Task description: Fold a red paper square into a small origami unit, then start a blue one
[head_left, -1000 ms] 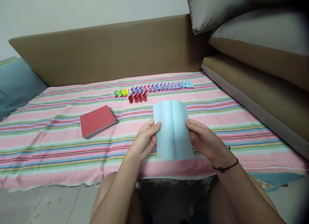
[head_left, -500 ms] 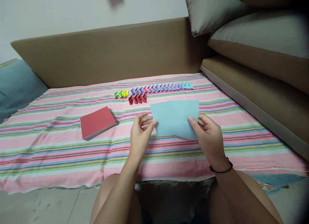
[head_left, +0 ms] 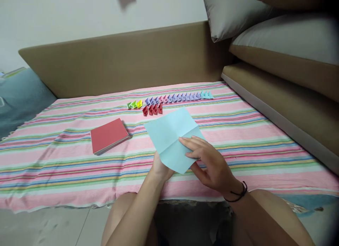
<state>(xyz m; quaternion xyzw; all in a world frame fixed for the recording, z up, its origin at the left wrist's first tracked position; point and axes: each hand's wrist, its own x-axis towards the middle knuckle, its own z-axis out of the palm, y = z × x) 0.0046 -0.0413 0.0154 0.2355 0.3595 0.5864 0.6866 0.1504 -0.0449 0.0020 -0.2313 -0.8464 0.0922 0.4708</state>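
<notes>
A light blue creased paper sheet (head_left: 169,133) is held tilted above the striped cloth (head_left: 53,161). My left hand (head_left: 160,168) is under the sheet's lower corner, mostly hidden by it, gripping from below. My right hand (head_left: 209,161) lies across the sheet's lower right part, fingers together and pressed on the paper. A stack of red paper (head_left: 109,135) lies to the left. Behind the sheet stand a long row of small folded paper pieces (head_left: 172,98) in green, yellow, purple, pink and teal, and a short row of red folded pieces (head_left: 152,109).
A brown sofa back (head_left: 119,58) runs behind the cloth. Brown cushions (head_left: 286,94) and grey pillows (head_left: 233,12) are stacked at the right. A blue-grey blanket (head_left: 18,97) lies at the far left. My knees are below the cloth's front edge.
The blue sheet has turned from lying wide to sitting diagonally and nearer to me. My right hand moved onto its face, and my left hand slid beneath it.
</notes>
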